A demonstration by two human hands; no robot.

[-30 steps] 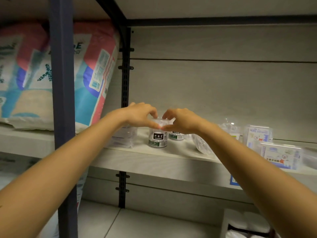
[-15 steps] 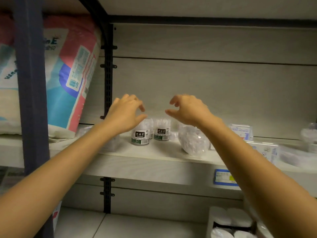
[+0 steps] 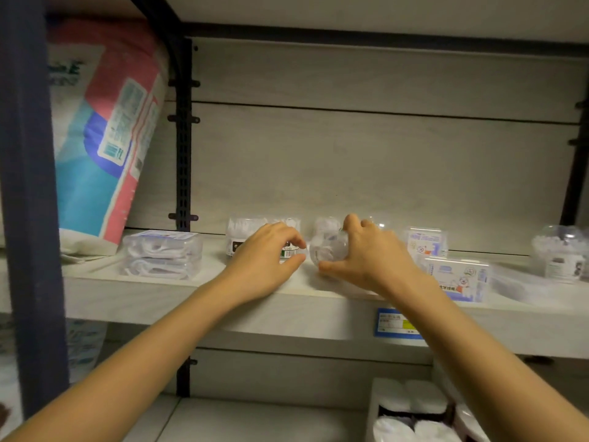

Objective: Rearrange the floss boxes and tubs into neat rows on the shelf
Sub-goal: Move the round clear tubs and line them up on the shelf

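Note:
On the pale shelf (image 3: 178,301) my left hand (image 3: 266,255) curls over a labelled floss tub (image 3: 290,252), thumb in front and fingers over its top. A second labelled tub (image 3: 239,235) stands just left of that hand. My right hand (image 3: 369,255) grips a clear tub (image 3: 328,248) that lies tipped on its side, thumb under it and forefinger above. Another clear tub (image 3: 325,224) stands behind it. A flat clear floss box (image 3: 162,254) sits at the left. Two blue-printed floss boxes (image 3: 425,242) (image 3: 459,279) lie to the right of my right hand.
A domed tub (image 3: 561,254) stands at the far right. A big pink and blue package (image 3: 105,132) leans on the neighbouring shelf beyond the slotted upright (image 3: 184,138). A dark post (image 3: 22,186) stands close at left. A blue price tag (image 3: 395,323) is on the shelf edge; white rolls (image 3: 411,400) lie below.
Both hands, raised and empty half a second ago, have dropped onto the shelf. The left now holds a labelled tub and the right holds the tipped clear tub. The view shifted right.

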